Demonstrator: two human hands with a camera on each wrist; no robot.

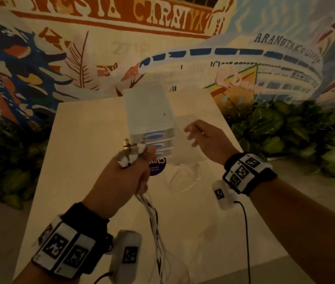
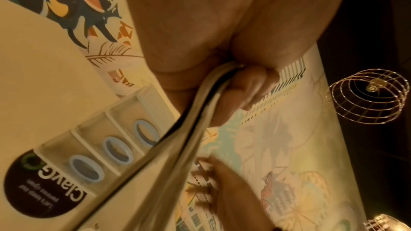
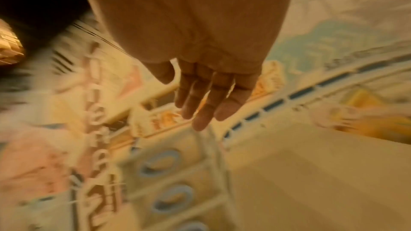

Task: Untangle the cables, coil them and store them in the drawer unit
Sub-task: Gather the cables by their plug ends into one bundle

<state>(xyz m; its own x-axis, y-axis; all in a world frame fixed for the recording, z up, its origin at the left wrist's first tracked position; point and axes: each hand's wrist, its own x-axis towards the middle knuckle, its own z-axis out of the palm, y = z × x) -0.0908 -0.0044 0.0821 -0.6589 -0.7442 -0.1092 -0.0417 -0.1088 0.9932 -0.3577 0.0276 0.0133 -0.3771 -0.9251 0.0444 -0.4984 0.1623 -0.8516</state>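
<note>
Cables (image 1: 152, 218) bunched in left hand's (image 1: 119, 177) clenched grip; right hand (image 1: 205, 140), released, nears drawer unit (image 1: 148, 111), seemingly to open it.

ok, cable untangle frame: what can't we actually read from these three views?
- Head: cable bundle runs off the bottom edge, so its length and tangle are unknown; left hand covers how many strands it grips.
- Head: whether the loose white cable on the table joins the bundle is too dim to tell.
- Right wrist: motion blur smears the drawer unit below the open right hand; drawer contents unreadable.
</note>
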